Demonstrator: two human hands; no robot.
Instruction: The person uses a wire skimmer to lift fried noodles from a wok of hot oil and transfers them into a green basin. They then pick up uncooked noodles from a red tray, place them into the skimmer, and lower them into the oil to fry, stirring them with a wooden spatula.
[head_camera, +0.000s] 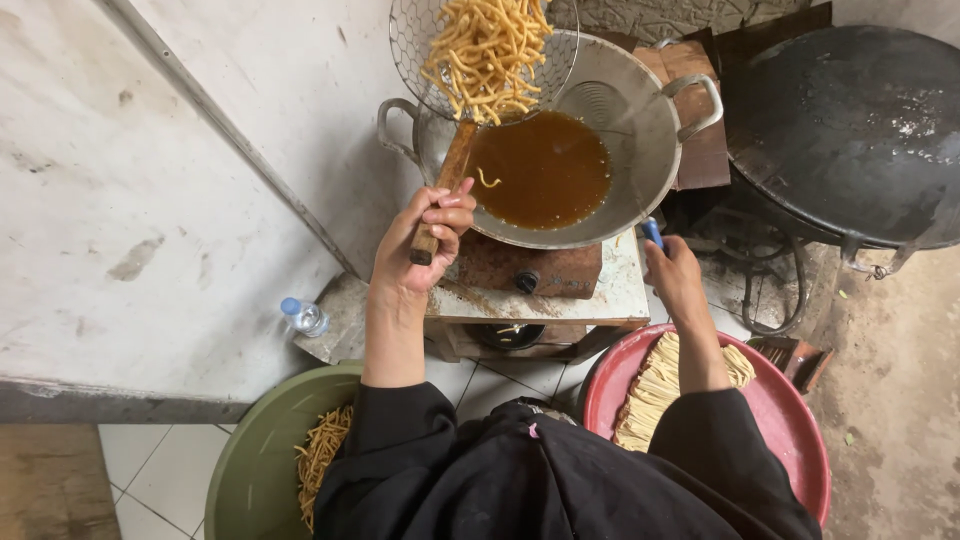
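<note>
Whitewashed wall fills the upper left of the frame, with a small plastic bottle (303, 316) at its foot. Lower left, a green basin (250, 460) holds fried sticks. At centre, the left hand (425, 240) is closed around the wooden handle of a wire skimmer (480, 50), heaped with golden sticks above the wok (560, 150) of brown oil. Right of centre, the right hand (673, 275) grips a blue handle (652, 232), above a red basin (790, 420) of pale strands.
</note>
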